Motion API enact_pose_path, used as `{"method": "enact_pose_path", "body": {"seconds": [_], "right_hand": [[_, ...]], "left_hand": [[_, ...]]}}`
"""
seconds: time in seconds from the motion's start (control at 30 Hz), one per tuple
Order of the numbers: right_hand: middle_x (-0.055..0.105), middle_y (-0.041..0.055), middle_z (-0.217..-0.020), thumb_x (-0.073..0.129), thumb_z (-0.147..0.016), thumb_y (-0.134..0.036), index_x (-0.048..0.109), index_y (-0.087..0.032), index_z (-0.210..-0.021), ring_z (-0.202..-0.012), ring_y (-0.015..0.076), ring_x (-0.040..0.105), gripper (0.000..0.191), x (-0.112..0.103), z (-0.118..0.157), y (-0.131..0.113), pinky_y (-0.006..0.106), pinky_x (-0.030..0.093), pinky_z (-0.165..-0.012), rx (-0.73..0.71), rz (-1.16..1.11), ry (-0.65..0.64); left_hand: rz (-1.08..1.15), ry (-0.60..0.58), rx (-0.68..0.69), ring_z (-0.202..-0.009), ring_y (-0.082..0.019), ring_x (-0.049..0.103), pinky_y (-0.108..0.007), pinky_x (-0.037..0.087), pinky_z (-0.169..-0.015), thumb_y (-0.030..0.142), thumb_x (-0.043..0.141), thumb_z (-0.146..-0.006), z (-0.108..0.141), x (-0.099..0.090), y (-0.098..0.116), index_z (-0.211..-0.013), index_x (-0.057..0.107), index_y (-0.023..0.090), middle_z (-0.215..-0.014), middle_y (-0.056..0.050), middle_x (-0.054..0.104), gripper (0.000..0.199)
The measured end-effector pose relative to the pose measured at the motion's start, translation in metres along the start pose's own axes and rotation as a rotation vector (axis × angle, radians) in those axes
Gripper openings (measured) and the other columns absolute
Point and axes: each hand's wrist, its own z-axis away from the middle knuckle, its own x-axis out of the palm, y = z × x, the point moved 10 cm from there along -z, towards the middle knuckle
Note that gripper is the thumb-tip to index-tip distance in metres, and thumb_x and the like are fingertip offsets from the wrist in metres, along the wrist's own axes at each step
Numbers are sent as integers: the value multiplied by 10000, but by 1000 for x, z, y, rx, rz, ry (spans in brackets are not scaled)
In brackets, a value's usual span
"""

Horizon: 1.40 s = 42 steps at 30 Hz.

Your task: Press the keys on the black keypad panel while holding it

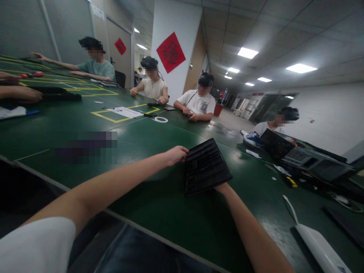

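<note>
A black rectangular plastic panel (209, 165) with raised ribs on its face is held tilted above the green table. My left hand (176, 154) is closed on its upper left corner, fingers pinched at the edge. From the lower right, my right hand (223, 188) reaches behind the panel and supports it. Only the wrist and the base of that hand show; its fingers are hidden by the panel.
The green table (153, 151) stretches ahead. At right lie a white device (321, 246), a yellow-and-black tool (291, 182) and a bulky dark electronic case (318, 163). Ahead are a white cable coil (160, 120) and yellow tape frames. Several people sit around the table.
</note>
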Motion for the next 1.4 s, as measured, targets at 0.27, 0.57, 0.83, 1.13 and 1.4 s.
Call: {"method": "enact_pose_path", "body": {"seconds": [0.27,0.57,0.83,1.13,1.4], "right_hand": [[496,88,-1227,497,-850,-345,497,-187,-1161,-1076,205,511,349,0,2,-4,433,446,-902,-30,2,-6],[500,87,-1225,487,-855,-347,506,-186,-1151,-1073,203,513,338,5,2,-5,433,441,-910,-30,4,-44],[491,88,-1244,488,-854,-352,507,-188,-1154,-1099,209,500,343,4,3,-6,447,423,-933,-25,11,-44],[546,39,-1244,578,-768,-417,587,-251,-1078,-1211,206,432,352,-2,3,23,451,272,-1085,25,19,-70],[568,8,-1226,622,-709,-429,604,-276,-1060,-1260,213,377,383,-7,4,36,423,210,-1122,45,20,-48]], "left_hand": [[429,-68,-163,-568,-79,580,-203,502,-607,57,595,-750,5,6,-14,-747,559,97,-632,-19,600,54],[275,-321,-83,-594,-119,615,-234,469,-554,189,782,-572,14,29,-2,-717,628,92,-669,-49,664,233],[224,-242,-25,-457,-42,412,-175,275,-419,316,746,-598,14,33,-4,-675,617,115,-529,36,522,251],[166,-236,41,-470,-41,384,-164,258,-413,312,714,-619,11,36,-8,-707,571,133,-553,55,473,245],[-161,-226,328,-513,-74,465,-191,346,-470,269,610,-721,15,35,17,-733,587,138,-588,28,526,133]]}}
